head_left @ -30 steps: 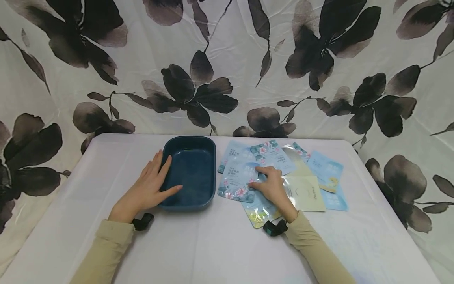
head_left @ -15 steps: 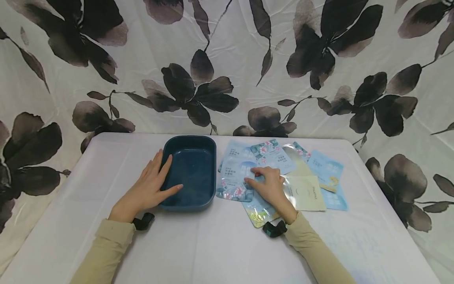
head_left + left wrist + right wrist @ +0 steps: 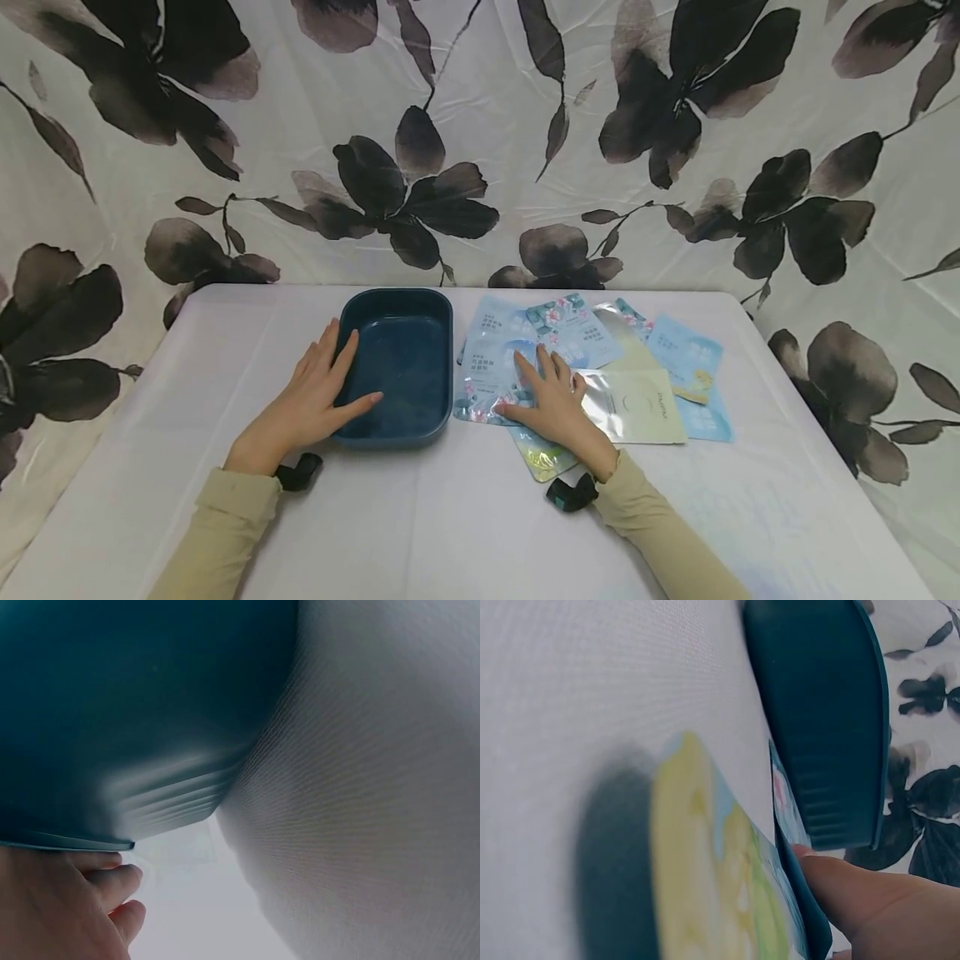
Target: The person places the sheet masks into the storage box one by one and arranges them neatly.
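A dark blue rectangular tub [image 3: 397, 367] stands left of centre on the table. My left hand [image 3: 307, 400] lies along its left rim, fingers extended and thumb reaching over the near corner. To the tub's right is a light blue sheet mask packet [image 3: 487, 371] with pink flowers, its left edge close to the tub. My right hand [image 3: 558, 408] rests on this packet's right side with fingers spread. In the right wrist view, the thumb [image 3: 840, 877] touches the flowered packet beside the tub wall. Under that hand, a blue-and-yellow packet [image 3: 543, 458] sticks out toward me.
Several more packets overlap to the right: a flowered one [image 3: 573, 333], a pale green one [image 3: 641, 408], and a blue one with a yellow corner [image 3: 686, 354]. A white cloth [image 3: 420, 533] covers the table. Behind its far edge hangs a floral curtain [image 3: 525, 150].
My right hand has gone from bent, gathered fingers to spread ones over the flowered packet, shifting slightly left. That packet has slid a little left toward the tub. My left hand keeps its place.
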